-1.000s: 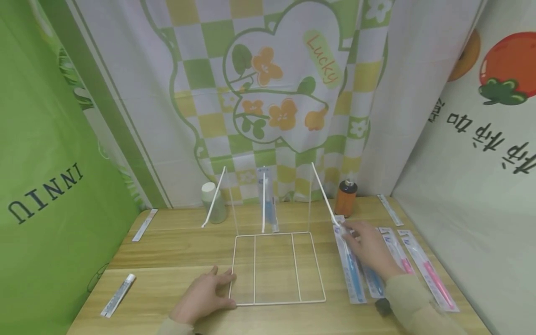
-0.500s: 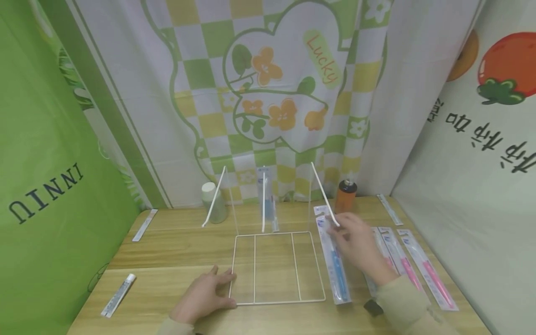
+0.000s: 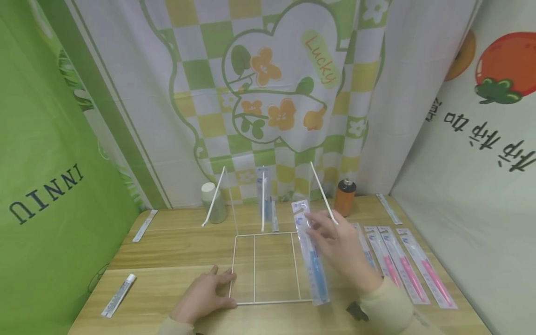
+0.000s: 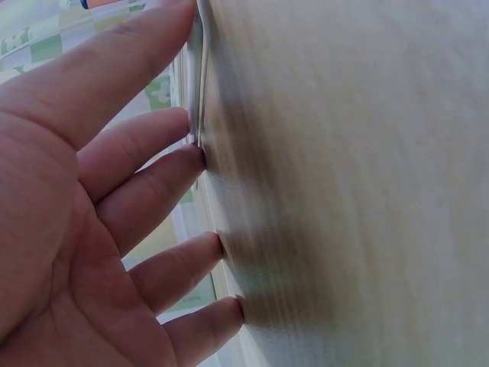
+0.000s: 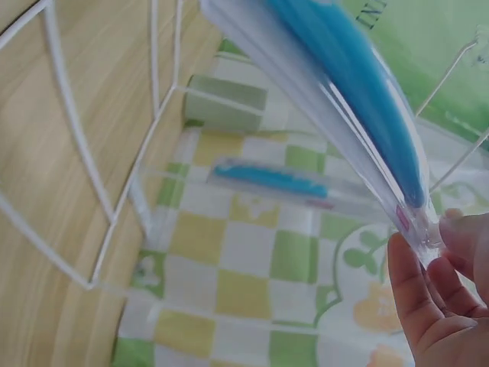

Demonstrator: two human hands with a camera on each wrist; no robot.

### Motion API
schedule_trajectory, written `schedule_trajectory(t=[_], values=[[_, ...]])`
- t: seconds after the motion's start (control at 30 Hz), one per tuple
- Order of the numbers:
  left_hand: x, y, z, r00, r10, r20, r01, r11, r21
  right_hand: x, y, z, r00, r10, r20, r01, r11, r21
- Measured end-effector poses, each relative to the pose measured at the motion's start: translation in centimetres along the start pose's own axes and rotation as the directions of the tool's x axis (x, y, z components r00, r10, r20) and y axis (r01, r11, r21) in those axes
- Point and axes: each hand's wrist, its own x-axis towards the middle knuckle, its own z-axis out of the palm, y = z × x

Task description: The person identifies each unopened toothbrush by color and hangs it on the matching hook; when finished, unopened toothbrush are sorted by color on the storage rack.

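A white wire rack (image 3: 274, 304) with three slanting prongs stands on the wooden table. My left hand (image 3: 205, 295) rests at its left side, thumb and fingertips at the base wire; in the left wrist view the fingers are spread, gently bent, with tips down on the table. My right hand (image 3: 345, 249) pinches a packaged toothbrush (image 3: 315, 265) with a blue handle near its upper end. The pack is tilted and overlaps the base's right side. In the right wrist view its blue handle (image 5: 367, 99) points away from the fingertips. Another blue toothbrush pack (image 3: 268, 209) hangs at the middle prong.
Several toothbrush packs, including pink ones (image 3: 433, 274), lie at right. Behind the rack stand a white-capped bottle (image 3: 215, 209) and an orange bottle (image 3: 345, 200). At left are a small tube (image 3: 119, 295) and a thin packet (image 3: 145, 225); another packet (image 3: 389, 209) lies back right.
My right hand has carried the blue toothbrush pack left from beside the other packs to the rack's right side. The left hand has stayed put on the rack's base.
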Motion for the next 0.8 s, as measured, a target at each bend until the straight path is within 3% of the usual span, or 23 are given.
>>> schedule_trajectory(t=[0.3,0.67,0.8], values=[[0.1,-0.1,0.2,1.0,-0.005,-0.004,0.005,1.0,0.003,0.9,-2.8,0.3,0.999,-0.023,-0.023,0.023,1.0,-0.008],[0.2,-0.4,0.3,1.0,0.004,-0.01,-0.004,1.0,0.019,2.1,-7.0,0.4,0.978,-0.177,-0.112,0.185,0.98,0.066],[0.2,-0.6,0.3,1.0,0.013,-0.014,-0.013,1.0,0.022,2.6,-8.0,0.8,0.957,-0.249,-0.151,0.266,0.958,0.102]])
